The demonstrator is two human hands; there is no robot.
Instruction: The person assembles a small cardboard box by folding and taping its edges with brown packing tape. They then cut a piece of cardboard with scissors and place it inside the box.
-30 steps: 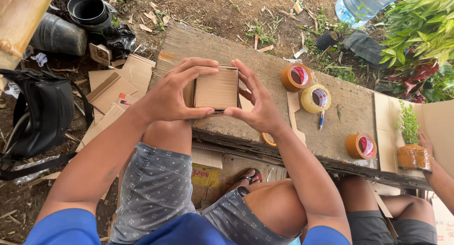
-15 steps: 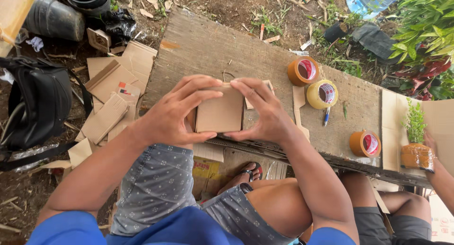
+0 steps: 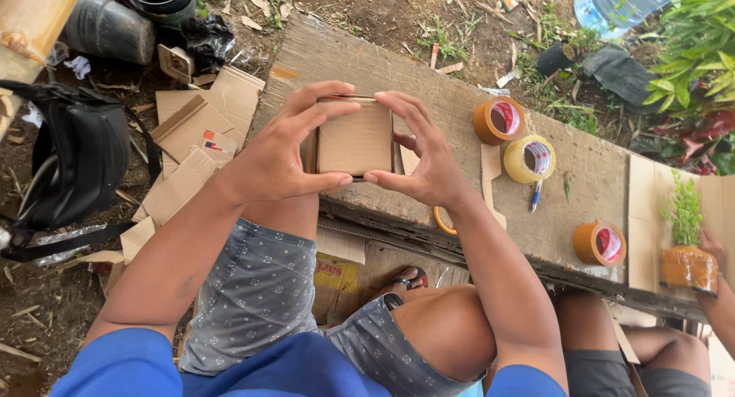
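Observation:
Both of my hands hold a small square cardboard piece (image 3: 356, 140) above the near edge of a rough wooden plank table (image 3: 429, 106). My left hand (image 3: 287, 152) frames its left side, thumb under the bottom edge and fingers curled over the top. My right hand (image 3: 425, 156) grips the right side the same way, thumb tip almost meeting the left thumb. The cardboard's flat brown face is turned up toward me.
Three rolls of brown and yellow tape (image 3: 499, 120) (image 3: 528, 158) (image 3: 599, 244) and a blue pen (image 3: 536, 196) lie on the plank. Another person's hand holds a small potted plant (image 3: 687, 251) at the right. Cardboard scraps (image 3: 195, 137) and a black bag (image 3: 73, 163) lie on the dirt at left.
The cardboard piece stays in both hands; my hands have drawn a little nearer to me along the plank, and my fingers have shifted so the thumbs now pinch its bottom edge.

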